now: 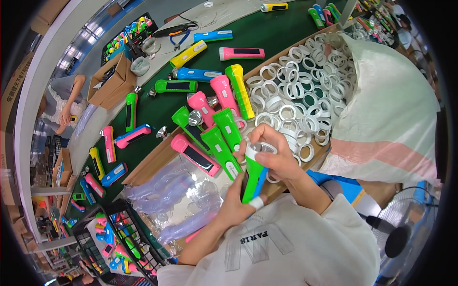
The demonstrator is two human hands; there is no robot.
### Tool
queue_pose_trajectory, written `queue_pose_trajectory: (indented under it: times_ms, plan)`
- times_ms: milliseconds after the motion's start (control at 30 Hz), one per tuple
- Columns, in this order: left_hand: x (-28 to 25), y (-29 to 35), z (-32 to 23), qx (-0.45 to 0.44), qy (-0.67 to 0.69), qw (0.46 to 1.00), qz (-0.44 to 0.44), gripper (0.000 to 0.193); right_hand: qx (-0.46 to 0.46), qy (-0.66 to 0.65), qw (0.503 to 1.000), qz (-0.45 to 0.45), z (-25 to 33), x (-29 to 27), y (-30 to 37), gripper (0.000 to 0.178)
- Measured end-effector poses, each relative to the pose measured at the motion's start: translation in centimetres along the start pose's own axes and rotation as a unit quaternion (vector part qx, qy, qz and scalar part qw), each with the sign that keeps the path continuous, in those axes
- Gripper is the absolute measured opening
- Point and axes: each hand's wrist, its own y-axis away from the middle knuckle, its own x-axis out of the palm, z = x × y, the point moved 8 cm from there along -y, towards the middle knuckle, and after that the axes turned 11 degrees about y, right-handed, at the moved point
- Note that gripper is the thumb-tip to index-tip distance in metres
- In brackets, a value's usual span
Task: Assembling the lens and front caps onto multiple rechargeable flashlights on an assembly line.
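My left hand (234, 204) is closed around the body of a green and blue flashlight (253, 183), held head up close to my chest. My right hand (280, 161) grips the white ring (251, 153) at the flashlight's head, thumb and fingers around the rim. A clear lens or reflector shows inside that ring. Just left of my hands lie a green flashlight (220, 151) and a pink flashlight (195, 155), among several others in green, pink and yellow. Beyond my right hand is a heap of loose white rings (305, 81).
A large white woven sack (391, 100) stands at the right beside the rings. Purple-tinted plastic sleeves (167, 190) lie in a carton at the left. A black crate (114, 238) of flashlights is lower left. More flashlights and pliers (179, 39) lie beyond. Another person's hands (67, 114) are far left.
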Motion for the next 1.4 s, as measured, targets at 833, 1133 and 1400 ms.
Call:
queue_pose_trajectory:
  times_ms: [833, 1133, 1400]
  plan:
    - [-15.2, -0.6, -0.4, 0.124, -0.549, 0.807, -0.181, 0.040, -0.019, 0.196, 0.893, -0.404, 12.4, -28.9, -19.3, 0.044]
    - [-16.2, -1.2, 2.3, 0.109, -0.588, 0.790, -0.138, 0.031, -0.074, 0.776, 0.625, -0.033, 2.4, -9.2, -6.3, 0.027]
    - [-14.3, 1.6, 1.5, 0.092, -0.531, 0.835, -0.108, 0.050, -0.104, 0.805, 0.582, -0.045, 0.2, -8.0, -1.7, 0.022]
